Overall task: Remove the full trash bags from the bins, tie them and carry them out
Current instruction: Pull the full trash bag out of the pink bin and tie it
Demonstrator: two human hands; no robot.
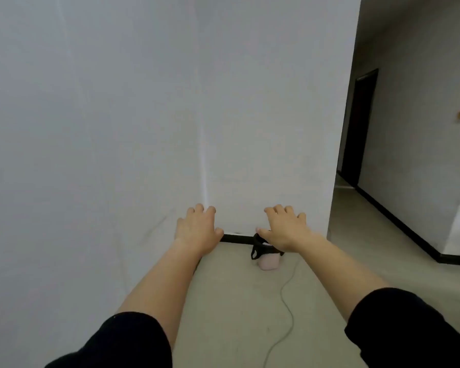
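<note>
A small pink bin point(270, 262) stands on the floor against the white wall, lined with a black trash bag point(258, 251) whose rim and a loop hang over its top. My right hand point(284, 229) is stretched out palm down in front of the bin's top, fingers spread and holding nothing; it hides part of the bag. My left hand point(198, 228) reaches forward to the left of the bin, palm down with relaxed fingers, and is empty. Whether either hand touches the bag cannot be told.
A white wall point(144, 128) with a black baseboard point(237, 239) fills the view ahead. A thin cable point(287, 309) snakes over the grey floor from the bin toward me. To the right a corridor leads to a dark doorway point(359, 128).
</note>
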